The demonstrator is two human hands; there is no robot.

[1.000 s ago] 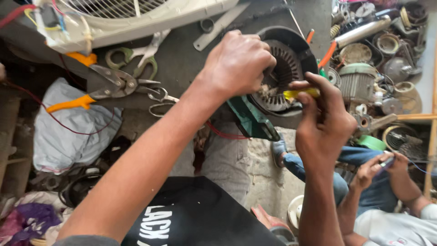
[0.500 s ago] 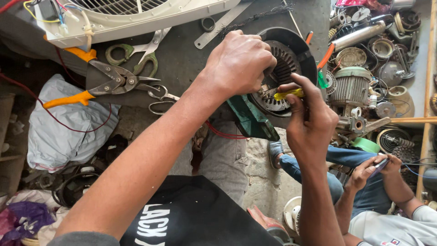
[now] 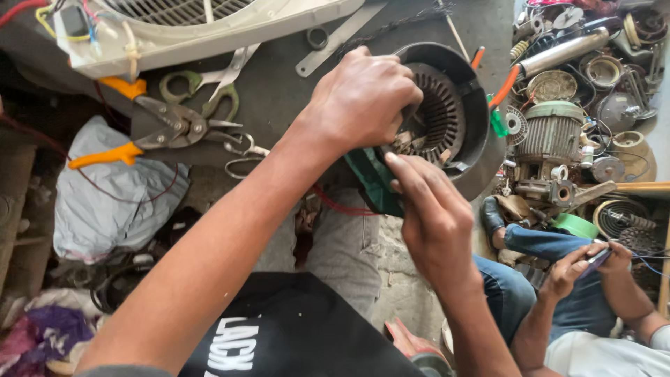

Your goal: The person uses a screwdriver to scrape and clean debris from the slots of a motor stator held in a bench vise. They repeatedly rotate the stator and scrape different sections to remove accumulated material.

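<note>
A round black motor housing [image 3: 474, 105] with a slotted stator core and copper windings rests at the edge of a dark bench [image 3: 272, 105]. My left hand [image 3: 359, 101] is closed over the housing's left rim, gripping it. My right hand [image 3: 433, 216] reaches up from below, its fingers held together and pressed against the lower edge of the stator beside a green cloth [image 3: 370, 178]. The thumb and palm of that hand are hidden, so I cannot tell whether it holds anything.
Orange-handled snips [image 3: 167, 129], green-handled scissors [image 3: 202, 87] and a white fan housing [image 3: 209, 28] lie on the bench to the left. A heap of motor parts [image 3: 558, 136] fills the right. Another person's hands [image 3: 593, 262] hold a phone at lower right. A grey bag [image 3: 105, 195] sits below the bench.
My right hand has moved left and down from the housing's right side to its lower edge. The yellow-handled tool it held is no longer visible. The left hand keeps its grip.
</note>
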